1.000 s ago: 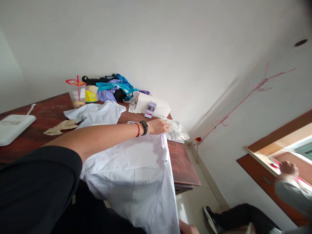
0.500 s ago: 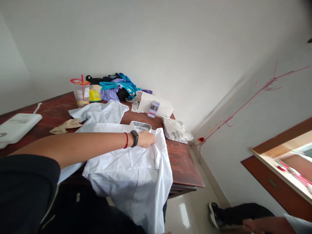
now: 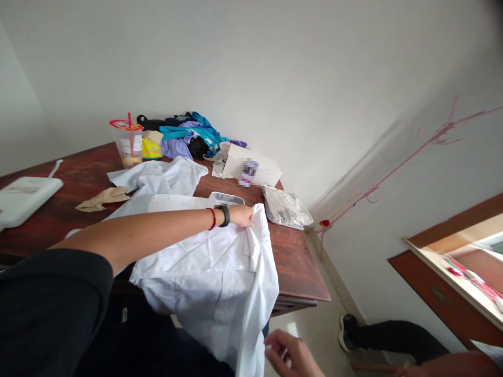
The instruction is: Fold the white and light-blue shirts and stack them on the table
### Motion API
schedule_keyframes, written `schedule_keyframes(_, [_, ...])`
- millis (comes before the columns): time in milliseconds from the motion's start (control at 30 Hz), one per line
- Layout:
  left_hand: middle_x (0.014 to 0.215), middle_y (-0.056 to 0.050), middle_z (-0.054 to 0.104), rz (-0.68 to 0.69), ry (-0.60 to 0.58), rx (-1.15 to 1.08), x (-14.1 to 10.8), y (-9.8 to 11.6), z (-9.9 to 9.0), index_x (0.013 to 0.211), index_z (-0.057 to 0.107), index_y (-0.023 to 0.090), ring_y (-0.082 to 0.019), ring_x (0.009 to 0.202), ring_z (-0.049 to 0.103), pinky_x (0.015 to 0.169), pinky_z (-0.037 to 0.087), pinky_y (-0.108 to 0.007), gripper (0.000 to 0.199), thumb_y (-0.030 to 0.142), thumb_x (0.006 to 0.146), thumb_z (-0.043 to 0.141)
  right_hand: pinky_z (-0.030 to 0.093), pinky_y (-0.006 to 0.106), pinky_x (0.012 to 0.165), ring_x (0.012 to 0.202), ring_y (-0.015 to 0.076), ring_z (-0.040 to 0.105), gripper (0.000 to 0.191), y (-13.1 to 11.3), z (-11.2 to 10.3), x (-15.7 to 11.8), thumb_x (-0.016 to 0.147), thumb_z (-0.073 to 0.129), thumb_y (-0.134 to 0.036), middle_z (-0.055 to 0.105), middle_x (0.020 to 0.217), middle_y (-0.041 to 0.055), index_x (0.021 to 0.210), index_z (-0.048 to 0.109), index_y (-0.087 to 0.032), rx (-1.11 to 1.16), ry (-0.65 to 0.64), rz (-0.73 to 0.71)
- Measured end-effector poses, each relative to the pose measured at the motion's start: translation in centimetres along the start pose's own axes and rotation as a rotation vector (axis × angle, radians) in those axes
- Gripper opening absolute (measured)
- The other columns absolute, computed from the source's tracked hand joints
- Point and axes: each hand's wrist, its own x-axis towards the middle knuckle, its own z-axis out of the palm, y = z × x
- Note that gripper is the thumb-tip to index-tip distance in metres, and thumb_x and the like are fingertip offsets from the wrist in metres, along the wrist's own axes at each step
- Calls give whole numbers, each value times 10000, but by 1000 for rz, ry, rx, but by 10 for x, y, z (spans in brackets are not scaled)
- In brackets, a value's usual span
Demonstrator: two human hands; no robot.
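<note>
A white collared shirt [image 3: 196,256] lies on the wooden table, its lower part hanging over the front edge. My left hand [image 3: 241,215], with a dark watch and a red cord at the wrist, reaches across it. Its fingers are closed on the shirt's fabric close to the collar [image 3: 228,198], at the right shoulder. A long fold of cloth runs down the shirt's right side. At the bottom, my right hand [image 3: 291,353] is beside the hanging cloth, fingers bent and apart, holding nothing I can see.
On the table [image 3: 298,267] are a drink cup [image 3: 131,144], a white device [image 3: 27,199], brown paper [image 3: 102,200], piled clothes [image 3: 196,137], a white box [image 3: 255,163] and a bagged packet [image 3: 286,208]. A pink coat stand [image 3: 393,170] leans at right. Another person's leg [image 3: 396,337] shows lower right.
My right hand has come up into view at the bottom, beside the hanging cloth. My left hand has shifted slightly up and right, still at the shirt's shoulder.
</note>
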Motion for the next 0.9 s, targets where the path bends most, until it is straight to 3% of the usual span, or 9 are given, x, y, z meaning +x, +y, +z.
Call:
schedule_keyframes(133, [1191, -84, 678, -39, 21, -59, -2, -8, 4, 1185, 664, 155, -226, 1035, 676, 897, 583, -430, 289, 367, 989, 654, 511, 276, 664, 749, 202, 672, 458, -5, -40, 34, 950, 546, -609, 729, 812, 62, 873, 726, -194, 164, 244, -28])
schedule_keyframes(300, [1151, -75, 688, -29, 64, -122, -2, -19, 5, 1148, 672, 151, -215, 999, 680, 876, 586, -412, 270, 370, 993, 649, 567, 344, 722, 871, 268, 703, 514, -10, -73, 99, 849, 664, -655, 748, 975, 116, 1037, 719, -181, 340, 409, -11])
schedule_keyframes(500, [977, -35, 727, 17, 131, -171, 5, -29, 4, 927, 698, 153, -179, 869, 681, 780, 552, -318, 164, 306, 888, 740, 594, 360, 686, 925, 284, 720, 675, -17, -89, 183, 748, 763, -654, 750, 1065, 123, 1222, 656, -186, 574, 282, 69])
schedule_keyframes(600, [909, -12, 750, 24, 175, -172, 9, -32, 5, 859, 709, 185, -177, 818, 689, 705, 507, -261, 141, 313, 824, 759, 599, 368, 729, 988, 299, 725, 634, -25, -92, 216, 772, 767, -592, 761, 1090, 118, 1249, 651, -192, 577, 230, 60])
schedule_keyframes(700, [920, -24, 759, 5, 253, -138, 15, -39, 0, 896, 704, 208, -200, 855, 698, 724, 495, -271, 161, 363, 893, 661, 596, 376, 782, 1003, 306, 730, 511, -26, -90, 243, 783, 766, -506, 775, 1086, 112, 1163, 686, -175, 554, 191, -12])
schedule_keyframes(800, [1071, -71, 748, -56, 344, -75, 26, -58, -12, 1032, 683, 211, -253, 1024, 681, 836, 494, -319, 233, 388, 959, 550, 586, 373, 789, 962, 303, 732, 382, -21, -86, 264, 786, 727, -432, 780, 1038, 117, 1039, 708, -145, 488, 241, -55])
schedule_keyframes(900, [1185, -103, 723, -123, 340, -37, 36, -86, -27, 1120, 662, 198, -275, 1111, 660, 886, 489, -329, 333, 465, 958, 546, 574, 373, 800, 924, 284, 729, 363, -18, -81, 279, 791, 648, -361, 777, 1008, 122, 1067, 691, -129, 471, 353, -42])
